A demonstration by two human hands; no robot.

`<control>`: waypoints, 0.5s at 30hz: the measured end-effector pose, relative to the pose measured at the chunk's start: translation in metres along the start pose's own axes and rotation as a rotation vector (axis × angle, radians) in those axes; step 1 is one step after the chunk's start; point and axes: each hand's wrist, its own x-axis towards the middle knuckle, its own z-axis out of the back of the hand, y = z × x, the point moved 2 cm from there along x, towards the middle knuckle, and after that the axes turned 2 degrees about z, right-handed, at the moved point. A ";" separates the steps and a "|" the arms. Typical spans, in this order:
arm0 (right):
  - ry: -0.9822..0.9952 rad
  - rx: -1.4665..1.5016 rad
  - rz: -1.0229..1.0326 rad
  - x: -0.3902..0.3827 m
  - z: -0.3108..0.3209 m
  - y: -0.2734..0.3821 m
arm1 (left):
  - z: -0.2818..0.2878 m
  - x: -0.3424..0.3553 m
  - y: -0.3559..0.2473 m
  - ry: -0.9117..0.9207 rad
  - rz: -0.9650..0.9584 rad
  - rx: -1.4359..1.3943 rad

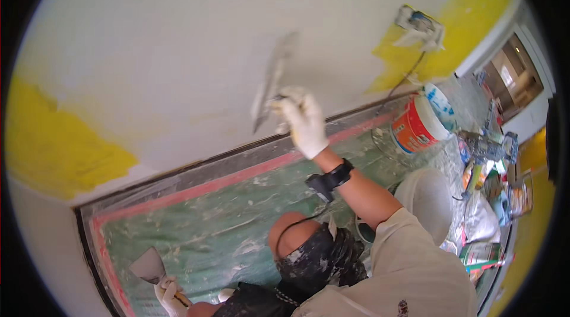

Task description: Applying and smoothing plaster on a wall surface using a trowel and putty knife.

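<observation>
My right hand (304,124), in a white glove, is closed around the handle of a wide finishing trowel (272,82). Its long blade is at the wall (178,26), smeared by motion, so I cannot tell whether it touches. Much of that wall carries pale whitish plaster, with yellow paint (65,139) showing at both sides. At the lower left, my gloved left hand (170,300) grips a putty knife (148,266), its broad blade pointing up and away. A black device (328,183) with a cable is strapped to my right wrist.
Green sheeting (231,213) edged with pink tape covers the floor along the wall. Rightward stand a red and white bucket (418,124) and a white tub (428,198), beside scattered tools and bags (482,219). A wired wall box (420,24) hangs near the doorway (513,73).
</observation>
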 end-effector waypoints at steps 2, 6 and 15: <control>-0.173 0.064 0.067 0.019 0.088 -0.014 | -0.003 0.018 -0.002 -0.036 0.026 0.012; -0.289 -0.004 0.240 0.048 0.222 -0.035 | -0.010 0.033 -0.014 -0.006 0.064 0.131; -0.266 0.008 0.265 0.054 0.156 -0.041 | -0.025 0.008 -0.018 -0.089 -0.058 -0.020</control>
